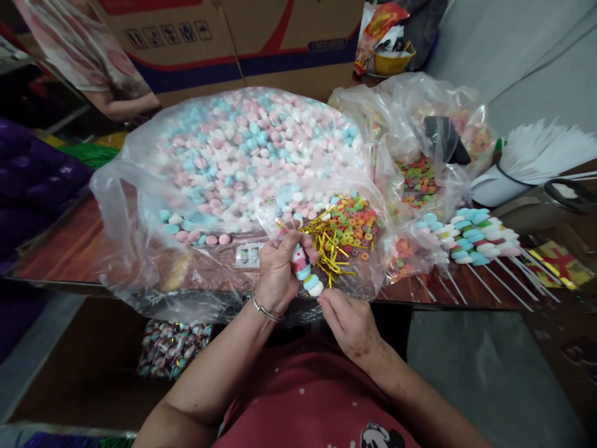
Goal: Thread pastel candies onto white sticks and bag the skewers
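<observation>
In the middle of the head view, my left hand is closed around a candy skewer with pink, blue, yellow and white pieces. Clear printed wrapping sticks out above that hand. My right hand pinches the lower end of the skewer, just below its white piece; what lies between the fingertips is hidden. Close by are gold twist ties and a pile of colourful ring candies. Behind my hands spreads a large heap of pink, white and blue candies on clear plastic.
Finished-looking candy skewers lie at the right table edge, near a container of white sticks and a dark grey mug. An open cardboard box holding wrapped candies stands below left. Another person's arm shows behind.
</observation>
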A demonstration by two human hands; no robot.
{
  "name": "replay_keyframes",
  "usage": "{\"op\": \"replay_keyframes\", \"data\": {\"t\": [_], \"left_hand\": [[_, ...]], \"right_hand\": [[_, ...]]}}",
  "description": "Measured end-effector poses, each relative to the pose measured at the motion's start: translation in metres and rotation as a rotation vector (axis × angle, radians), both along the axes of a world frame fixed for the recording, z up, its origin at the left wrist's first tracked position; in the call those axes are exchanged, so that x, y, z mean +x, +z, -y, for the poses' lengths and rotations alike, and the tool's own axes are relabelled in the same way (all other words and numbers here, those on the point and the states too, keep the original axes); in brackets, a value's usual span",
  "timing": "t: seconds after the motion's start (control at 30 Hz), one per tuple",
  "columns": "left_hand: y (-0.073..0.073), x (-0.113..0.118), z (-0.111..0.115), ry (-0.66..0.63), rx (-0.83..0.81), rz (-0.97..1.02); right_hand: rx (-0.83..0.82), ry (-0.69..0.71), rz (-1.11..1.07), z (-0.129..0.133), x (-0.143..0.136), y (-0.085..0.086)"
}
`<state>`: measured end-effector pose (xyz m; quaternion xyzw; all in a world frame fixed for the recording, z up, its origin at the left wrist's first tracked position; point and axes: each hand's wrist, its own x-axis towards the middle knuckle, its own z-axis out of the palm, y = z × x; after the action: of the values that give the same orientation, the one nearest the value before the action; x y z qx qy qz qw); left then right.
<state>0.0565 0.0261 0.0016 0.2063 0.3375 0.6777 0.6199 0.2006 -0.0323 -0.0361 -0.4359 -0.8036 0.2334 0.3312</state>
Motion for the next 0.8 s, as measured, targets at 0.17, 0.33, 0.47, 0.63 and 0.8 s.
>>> {"op": "replay_keyframes", "data": {"t": [0.17, 0.33, 0.47, 0.63, 0.8], "left_hand": [[-0.004, 0.0, -0.002, -0.07, 0.007, 0.03], [-0.011, 0.011, 0.01, -0.097, -0.002, 0.04], [-0.021, 0.025, 0.028, -0.161, -0.061, 0.031], [-0.015, 0.01, 0.02, -0.094, -0.065, 0.002], [0.0, -0.009, -0.008, 0.077, -0.1, 0.02]], "right_hand": [[-0.454, -0.05, -0.383, 0.005, -0.008, -0.002], [-0.873, -0.11, -0.839, 0.005, -0.022, -0.003], [-0.856, -0.157, -0.926, 0.0, -0.028, -0.006], [-0.725, -0.128, -0.7, -0.004, -0.019, -0.007], [-0.633, -0.077, -0.523, -0.006, -0.018, -0.003]]}}
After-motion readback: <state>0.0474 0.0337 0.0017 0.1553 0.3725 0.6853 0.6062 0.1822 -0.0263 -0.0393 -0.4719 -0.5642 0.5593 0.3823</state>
